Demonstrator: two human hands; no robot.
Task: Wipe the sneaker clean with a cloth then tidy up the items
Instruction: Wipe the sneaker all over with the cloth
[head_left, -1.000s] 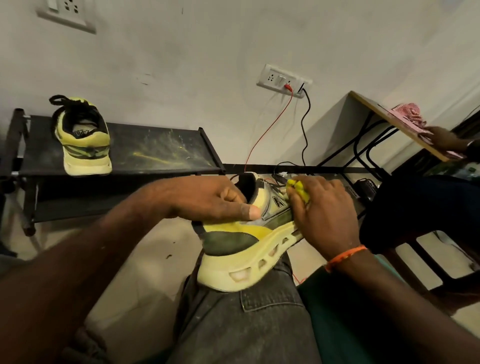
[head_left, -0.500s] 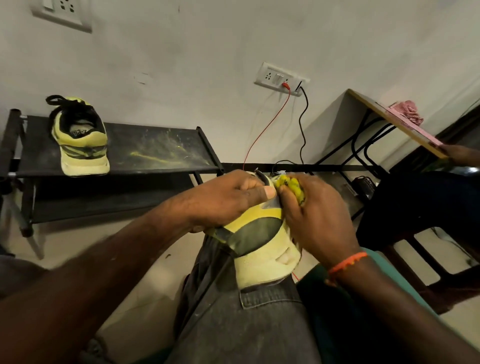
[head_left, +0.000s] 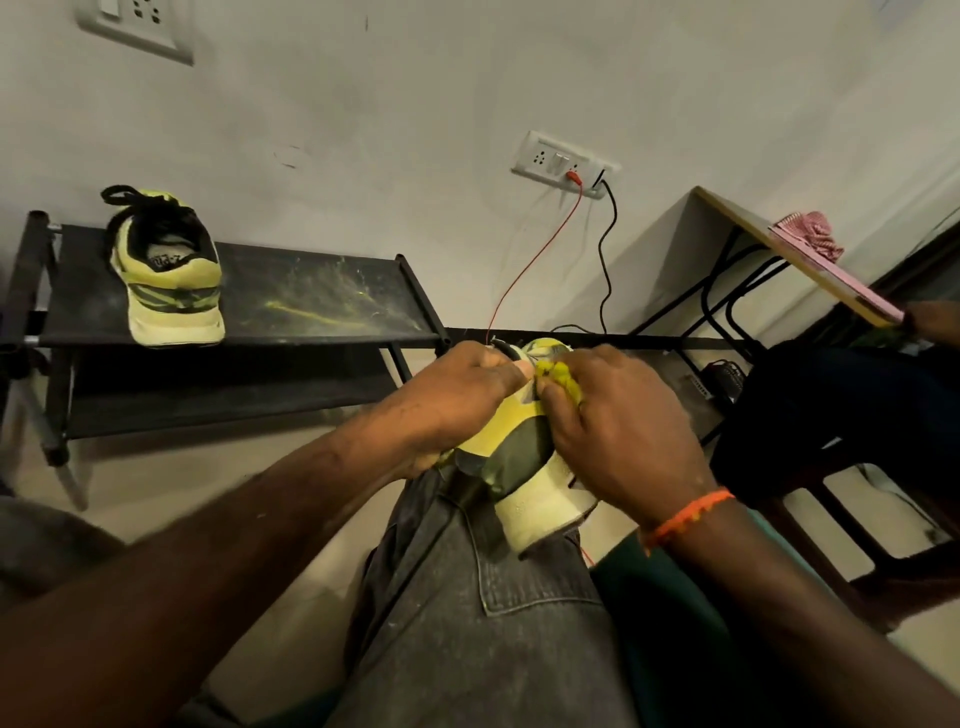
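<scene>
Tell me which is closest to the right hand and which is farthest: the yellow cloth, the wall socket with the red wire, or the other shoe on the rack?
1. yellow cloth: pinched in the right hand itself.
2. wall socket: on the wall, up above the hand.
3. other shoe: far left, on the black rack.

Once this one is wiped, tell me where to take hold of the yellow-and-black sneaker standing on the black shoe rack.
Grip the yellow-and-black sneaker by its heel collar, coming from the front. It stands upright on the black shoe rack with the heel facing you and the opening upward, so fingers can probably hook inside the collar, thumb on the heel's back.
</scene>
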